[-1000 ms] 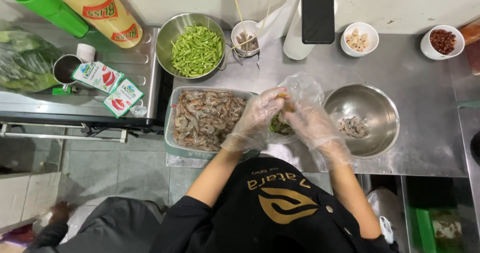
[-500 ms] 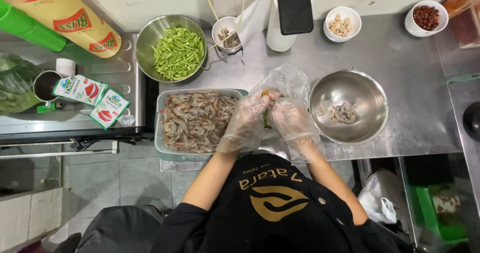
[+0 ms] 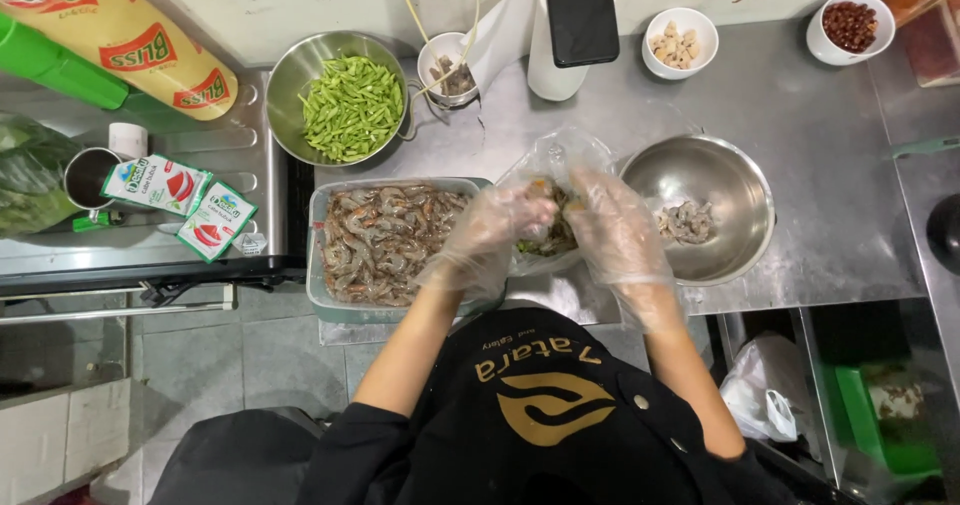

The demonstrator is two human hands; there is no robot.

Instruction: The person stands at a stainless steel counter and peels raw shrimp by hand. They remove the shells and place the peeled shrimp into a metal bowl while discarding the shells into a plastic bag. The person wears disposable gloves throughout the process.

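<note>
The steel table [image 3: 800,115] carries everything, and the places below are told from the tray of raw shrimp [image 3: 385,240], a shallow rectangular tray lying with its long side across the table in front of the person.

Behind the tray, towards the wall, stands a round steel bowl of cut green beans [image 3: 345,100]. On the tray's right, past the hands, sits a second steel bowl [image 3: 700,205] with a few peeled shrimp [image 3: 685,222] heaped on its floor. Between tray and bowl, just beside the tray's right edge, a clear plastic bag [image 3: 555,160] stands open, with what look like shells and scraps inside.

Both hands wear thin clear gloves and meet over that bag. The left hand [image 3: 485,235] comes in from the tray side, fingers curled closed; the right hand [image 3: 615,225] comes in from the bowl side, its fingers bent inward to meet them. Together they seem to pinch one shrimp [image 3: 545,233] between them, though gloves and bag blur it, so its long axis cannot be told.

The shrimp therefore sits at the fingertips, right of the tray and left of the bowl, the right hand the nearer to the bowl and the left nearer to the tray.
</note>
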